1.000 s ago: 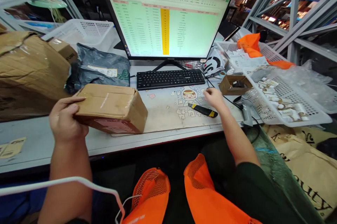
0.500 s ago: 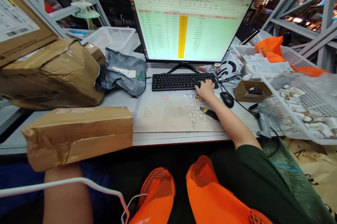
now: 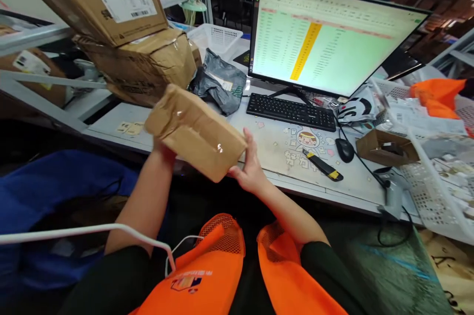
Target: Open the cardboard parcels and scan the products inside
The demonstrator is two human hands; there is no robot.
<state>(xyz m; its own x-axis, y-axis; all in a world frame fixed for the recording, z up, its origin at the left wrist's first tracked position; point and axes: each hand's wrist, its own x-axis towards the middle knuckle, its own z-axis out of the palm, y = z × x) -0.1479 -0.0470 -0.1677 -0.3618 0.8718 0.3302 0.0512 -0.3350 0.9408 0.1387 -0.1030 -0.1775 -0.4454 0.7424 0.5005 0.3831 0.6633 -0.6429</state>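
1. Stacking up at the far left, two large cardboard cartons (image 3: 137, 58) lean on the tabletop (image 3: 122, 125), the upper one showing a white shipping label; a grey poly mailer (image 3: 220, 83) lies just beside them.
2. The monitor (image 3: 333, 43) shows a green spreadsheet with a yellow column, and a black keyboard (image 3: 291, 111) sits in front of it.
3. The taped parcel (image 3: 196, 132) is held tilted in the air above the near tabletop edge. The left hand (image 3: 161, 144) is mostly hidden beneath its left end, so how its fingers lie cannot be told; the right hand (image 3: 250, 169) cups the lower right corner, fingers (image 3: 247, 143) curled against the side.
4. The step in hand looks like turning the parcel over for inspection; the next move would call for a firm two-handed hold while a face is rotated upward.
5. The utility knife (image 3: 321, 165) and mouse (image 3: 344, 149) lie untouched on the desk mat.
6. Half a second ago the right hand was at the keyboard and the parcel sat lower left; now both hands carry it.
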